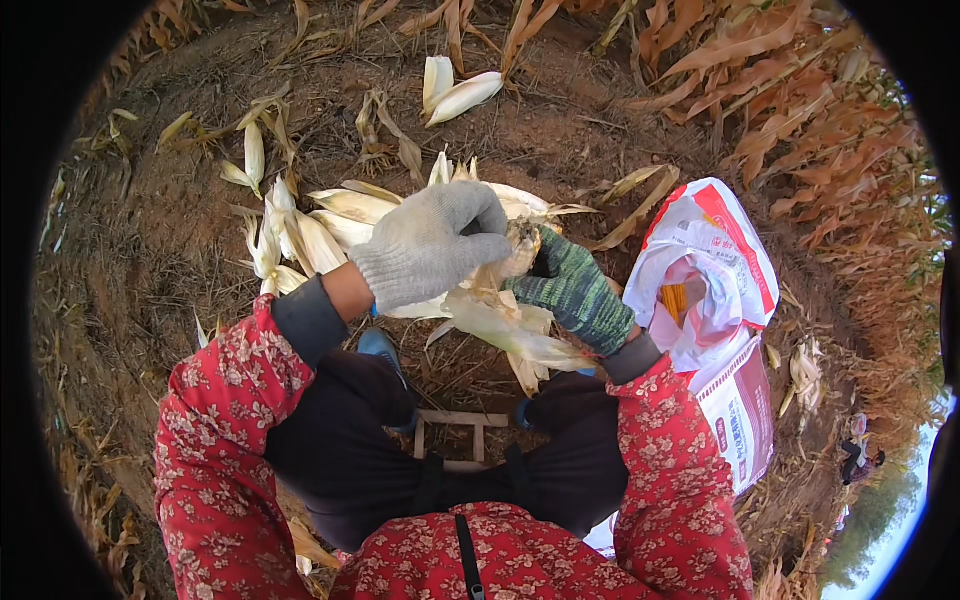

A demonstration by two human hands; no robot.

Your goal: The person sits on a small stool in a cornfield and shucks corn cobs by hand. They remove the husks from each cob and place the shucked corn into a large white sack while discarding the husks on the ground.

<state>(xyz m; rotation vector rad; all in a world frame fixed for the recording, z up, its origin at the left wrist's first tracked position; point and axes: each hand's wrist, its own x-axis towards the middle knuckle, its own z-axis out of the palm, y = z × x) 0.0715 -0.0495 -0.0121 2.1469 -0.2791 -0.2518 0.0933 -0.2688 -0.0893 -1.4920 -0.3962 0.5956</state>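
Above the pile, a partly husked ear of corn [522, 248] is between my two gloved hands. My right hand [570, 290], in a green and dark knit glove, is closed around the ear's side. In a pale grey glove, my left hand [435, 245] has its fingers curled against the ear, closed on the husk; its fingertips are partly hidden. Loose pale husk leaves [515, 330] hang from the ear below my hands. Behind and to the left lies a heap of corn husks [345, 215], partly covered by my left hand and forearm.
A white and red sack [715, 250] stands open at my right, yellow corn [678, 300] inside. A wooden frame [465, 420] lies between my feet. Pale husked pieces [465, 97] lie on the soil ahead. Dry corn stalks [820, 150] line the right; a distant person [860, 455] is there.
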